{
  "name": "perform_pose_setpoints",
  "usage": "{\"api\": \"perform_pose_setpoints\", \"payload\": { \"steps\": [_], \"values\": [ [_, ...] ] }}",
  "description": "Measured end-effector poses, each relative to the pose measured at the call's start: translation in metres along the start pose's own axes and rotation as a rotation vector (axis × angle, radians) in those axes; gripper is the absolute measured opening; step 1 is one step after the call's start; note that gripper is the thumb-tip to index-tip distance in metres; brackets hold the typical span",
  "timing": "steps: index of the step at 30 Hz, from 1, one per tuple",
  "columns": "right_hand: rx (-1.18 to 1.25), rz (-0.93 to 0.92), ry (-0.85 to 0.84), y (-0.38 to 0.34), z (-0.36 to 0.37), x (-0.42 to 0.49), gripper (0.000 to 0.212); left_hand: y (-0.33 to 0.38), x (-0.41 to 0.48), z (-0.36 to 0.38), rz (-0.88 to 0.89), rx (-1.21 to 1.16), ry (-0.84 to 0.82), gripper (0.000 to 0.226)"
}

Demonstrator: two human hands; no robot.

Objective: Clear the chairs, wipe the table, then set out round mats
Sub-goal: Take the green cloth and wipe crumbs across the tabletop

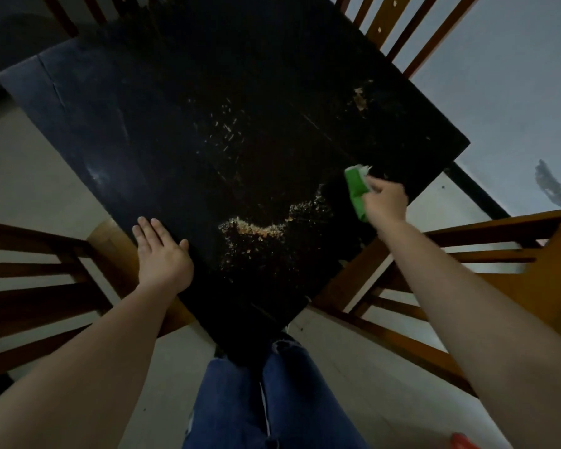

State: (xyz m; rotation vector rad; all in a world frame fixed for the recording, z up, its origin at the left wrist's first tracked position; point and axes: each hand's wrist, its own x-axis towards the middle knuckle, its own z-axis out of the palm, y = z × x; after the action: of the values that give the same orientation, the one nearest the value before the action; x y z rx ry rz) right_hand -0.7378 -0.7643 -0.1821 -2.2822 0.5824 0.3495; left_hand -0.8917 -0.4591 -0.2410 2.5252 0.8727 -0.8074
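Two hands | our left hand (162, 254) flat on table (110, 108) edge | right hand (386, 202) grips cloth (355, 189) | hard sweep may fling crumbs (256, 228) off near corner

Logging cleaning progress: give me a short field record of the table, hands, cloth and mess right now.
table: dark top
crumbs: pale band near the front middle, specks scattered farther back
cloth: green, at the table's right edge
right hand: grips cloth
left hand: flat on the table's left edge
chairs: wooden, beside the table
mats: none in view
stage: wiping, crumbs not yet cleared
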Motion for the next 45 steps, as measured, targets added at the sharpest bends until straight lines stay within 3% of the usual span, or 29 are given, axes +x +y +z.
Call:
{"api": "perform_pose_setpoints", "payload": {
  "steps": [5,16,24,28,32,34,37,42,45],
  "values": [
    [-0.283,-0.004,-0.036,0.013,0.008,0.037,0.053,-0.001,0.002,0.003,-0.004,0.005,-0.018,0.066],
    [-0.438,-0.328,-0.28,0.0,0.054,0.017,0.063,0.003,0.003,0.002,-0.033,0.054,-0.009,0.065],
    [-0.517,-0.479,-0.512,0.035,0.075,-0.043,0.073,0.006,-0.001,-0.002,-0.046,0.029,-0.041,0.066],
    [-0.529,-0.498,-0.617,0.048,0.079,-0.075,0.071,0.007,-0.003,-0.006,-0.031,0.026,-0.051,0.066],
    [-0.418,-0.417,-0.751,0.035,0.062,-0.092,0.054,0.007,-0.006,-0.008,-0.017,0.015,-0.052,0.066],
    [-0.321,-0.349,-0.731,0.019,0.048,-0.087,0.05,0.005,-0.003,-0.006,-0.005,0.009,-0.036,0.067],
    [-0.235,-0.281,-0.543,-0.004,0.038,-0.063,0.049,0.003,-0.001,-0.003,-0.003,0.003,-0.016,0.067],
    [-0.336,-0.262,-0.19,-0.017,0.057,-0.019,0.047,0.002,0.001,0.001,0.002,0.017,0.024,0.066],
    [-0.404,-0.249,-0.133,-0.013,0.084,-0.012,0.055,0.001,0.001,0.002,0.002,-0.006,0.029,0.067]
  ]
}}
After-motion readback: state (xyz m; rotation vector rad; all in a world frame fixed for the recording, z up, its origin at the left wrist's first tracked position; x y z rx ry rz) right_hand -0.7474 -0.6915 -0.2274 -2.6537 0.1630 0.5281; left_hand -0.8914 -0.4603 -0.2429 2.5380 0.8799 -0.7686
